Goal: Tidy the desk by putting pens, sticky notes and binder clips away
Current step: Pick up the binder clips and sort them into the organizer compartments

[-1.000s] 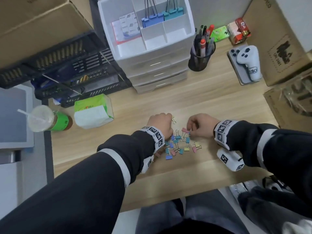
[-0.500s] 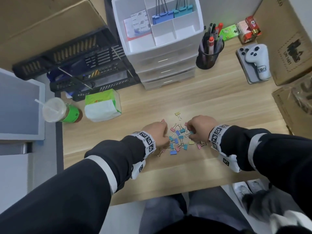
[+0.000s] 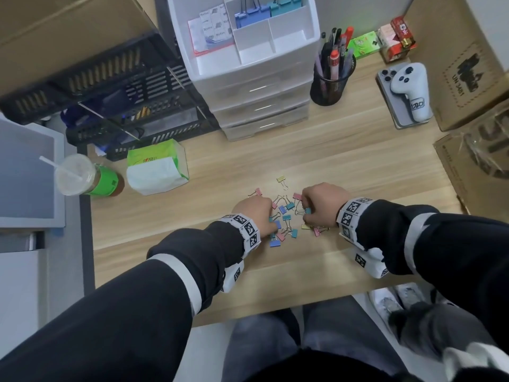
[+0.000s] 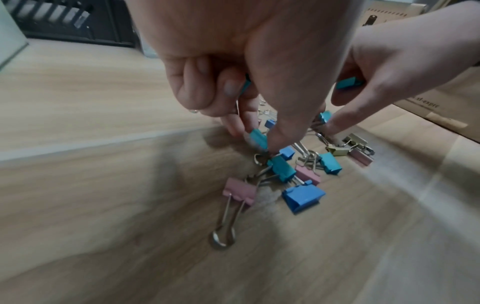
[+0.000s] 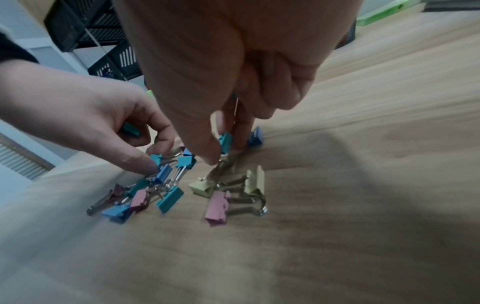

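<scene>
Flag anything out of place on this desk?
Small binder clips lie scattered loose on the desk, while both hands pick at them; one yellow clip sits apart. Larger clips are already in the white organizer.

left hand (image 3: 252, 216) drawn back off the yellow clip (image 3: 281, 179) (now lying apart), both hands deeper into the binder clips (image 3: 286, 219)

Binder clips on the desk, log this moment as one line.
stage: gathering binder clips | left hand: pinching teal clip | right hand: pinching teal clip | pile: loose on desk | organizer: not reached
</scene>
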`<state>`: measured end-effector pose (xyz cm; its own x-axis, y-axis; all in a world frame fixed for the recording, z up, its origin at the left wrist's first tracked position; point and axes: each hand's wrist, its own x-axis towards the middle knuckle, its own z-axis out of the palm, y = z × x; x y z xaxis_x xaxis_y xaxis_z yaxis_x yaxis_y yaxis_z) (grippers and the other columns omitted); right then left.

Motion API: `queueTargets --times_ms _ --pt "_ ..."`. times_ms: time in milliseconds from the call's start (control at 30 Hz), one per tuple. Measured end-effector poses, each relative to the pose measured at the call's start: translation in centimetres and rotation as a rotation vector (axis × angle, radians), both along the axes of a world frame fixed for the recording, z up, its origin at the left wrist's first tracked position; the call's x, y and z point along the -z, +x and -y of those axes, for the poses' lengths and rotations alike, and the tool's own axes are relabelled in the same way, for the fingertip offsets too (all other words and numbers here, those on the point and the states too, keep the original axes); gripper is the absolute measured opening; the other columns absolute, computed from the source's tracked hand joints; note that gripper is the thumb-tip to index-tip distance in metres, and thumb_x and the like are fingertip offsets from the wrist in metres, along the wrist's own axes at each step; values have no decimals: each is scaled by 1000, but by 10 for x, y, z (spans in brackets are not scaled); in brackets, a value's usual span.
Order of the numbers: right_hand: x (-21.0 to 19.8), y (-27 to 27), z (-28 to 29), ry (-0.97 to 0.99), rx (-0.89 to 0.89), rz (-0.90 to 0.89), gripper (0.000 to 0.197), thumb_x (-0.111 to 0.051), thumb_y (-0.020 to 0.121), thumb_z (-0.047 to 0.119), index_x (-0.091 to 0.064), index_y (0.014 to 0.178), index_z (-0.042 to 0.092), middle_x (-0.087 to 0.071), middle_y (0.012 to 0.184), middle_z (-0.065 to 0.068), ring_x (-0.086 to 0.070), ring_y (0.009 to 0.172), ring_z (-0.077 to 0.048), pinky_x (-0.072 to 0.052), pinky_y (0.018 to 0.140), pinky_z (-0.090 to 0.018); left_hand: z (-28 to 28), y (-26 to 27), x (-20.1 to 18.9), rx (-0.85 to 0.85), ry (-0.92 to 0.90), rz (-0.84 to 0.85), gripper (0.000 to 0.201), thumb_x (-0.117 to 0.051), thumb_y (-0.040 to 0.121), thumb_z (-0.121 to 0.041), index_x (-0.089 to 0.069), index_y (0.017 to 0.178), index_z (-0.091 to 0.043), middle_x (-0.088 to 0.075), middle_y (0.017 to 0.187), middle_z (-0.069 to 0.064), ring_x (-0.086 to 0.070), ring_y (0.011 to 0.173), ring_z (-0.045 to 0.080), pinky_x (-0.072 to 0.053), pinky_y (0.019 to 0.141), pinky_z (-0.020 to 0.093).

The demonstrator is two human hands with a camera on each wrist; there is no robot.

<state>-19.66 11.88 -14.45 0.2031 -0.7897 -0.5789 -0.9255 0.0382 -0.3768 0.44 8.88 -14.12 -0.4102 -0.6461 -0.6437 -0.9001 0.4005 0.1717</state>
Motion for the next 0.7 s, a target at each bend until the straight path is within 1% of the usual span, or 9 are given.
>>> queueTargets --times_ms 67,167,233,300,367,467,533,600,700 --pt "-3 -2 -2 5 65 79 17 -68 77 26 -54 87 20 -60 80 4 -59 74 -19 -46 59 -29 0 -1 -5 -28 -21 -21 29 -65 78 -39 -62 92 -14 -63 85 4 -62 79 24 -48 59 32" --pt "-5 -3 -1 23 133 171 17 -61 83 19 -52 97 17 -56 82 7 -58 75 -20 -42 62 -29 3 -1 -9 -126 -15 -96 18 -67 73 -34 -58 79 -20 -62 81 -2 -59 74 21 -41 53 27" --pt "-8 0 0 36 159 209 12 -55 90 16 -55 101 14 -53 80 13 -58 77 -20 -42 67 -29 7 0 -11 -194 31 -136 12 -65 69 -30 -54 69 -24 -66 86 -5 -61 76 19 -48 57 28" --pt "-9 3 2 70 217 249 17 -49 96 18 -62 97 7 -66 82 3 -64 80 -26 -50 71 -33 10 1 -13 -214 74 -146 8 -57 74 -24 -55 66 -22 -69 91 -3 -63 80 22 -51 63 31" --pt "-7 4 2 138 311 297 28 -45 97 17 -67 88 3 -74 85 -12 -70 81 -31 -56 74 -36 13 3 -15 -187 106 -133 18 -49 83 -18 -62 72 -17 -71 95 3 -64 82 27 -49 64 31" --pt "-5 5 5 198 475 384 29 -46 95 10 -67 77 -1 -73 83 -20 -67 69 -33 -54 62 -31 13 10 -10 -180 183 -101 30 -44 84 -16 -73 82 -8 -70 93 12 -66 81 33 -56 67 39" --pt "-4 6 7 211 498 409 30 -50 95 16 -62 71 3 -66 72 -17 -59 64 -27 -48 60 -30 10 15 -7 -186 224 -62 27 -45 81 -29 -65 73 -13 -61 75 10 -59 69 27 -49 64 36" --pt "-2 8 10 189 436 358 38 -55 96 32 -54 66 9 -56 64 -8 -51 61 -23 -41 61 -30 8 18 -6 -216 230 -38 32 -44 81 -44 -57 68 -17 -54 66 5 -50 62 22 -43 61 33" --pt "2 11 13 101 362 287 33 -52 99 35 -51 73 15 -60 71 -1 -56 70 -21 -43 65 -30 5 24 -3 -202 171 -17 39 -38 97 -31 -55 69 -9 -54 67 8 -53 64 26 -45 63 32"
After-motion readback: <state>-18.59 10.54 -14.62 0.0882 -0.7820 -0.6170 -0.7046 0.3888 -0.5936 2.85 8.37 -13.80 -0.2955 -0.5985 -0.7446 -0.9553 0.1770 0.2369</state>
